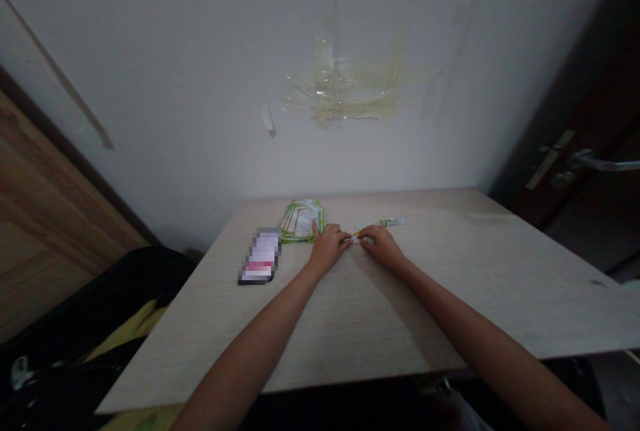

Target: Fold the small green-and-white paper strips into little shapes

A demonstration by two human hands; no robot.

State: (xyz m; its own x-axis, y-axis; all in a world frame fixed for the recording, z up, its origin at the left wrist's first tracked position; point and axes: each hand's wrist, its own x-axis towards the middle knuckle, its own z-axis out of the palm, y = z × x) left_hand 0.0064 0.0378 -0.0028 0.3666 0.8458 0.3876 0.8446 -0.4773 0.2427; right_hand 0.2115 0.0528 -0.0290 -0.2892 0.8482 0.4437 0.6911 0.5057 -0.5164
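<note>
Left hand (pixel 327 242) on the tabletop, fingers bent, tips at the near left end of a small printed strip (pixel 355 231). Right hand (pixel 382 245) mirrors it from the other side, fingers curled, tips at the same strip. Can't tell whether either hand pinches it or just presses it down; fingers hide most of it. Strip is white with yellow-orange print, lying between the 2 hands near the middle of the table (pixel 500 284).

1 outer finger of the left hand points away from the body, at the edge of a green and white printed packet (pixel 301 221); contact unclear. Packet lies flat toward the wall (pixel 175 84). Phone (pixel 263 257), blurred by pixels, lies face up left of the left hand, its top just beside the packet. Second strip (pixel 394 221), green and white, lies just beyond the right hand, off to its right.

Behind: wall with a patch of clear, yellowed tape (pixel 355 94). Right side: dark door (pixel 590 237) with metal handle (pixel 610 165). Left side: wooden panel (pixel 30 217), yellow cloth (pixel 131 327) among dark items.
</note>
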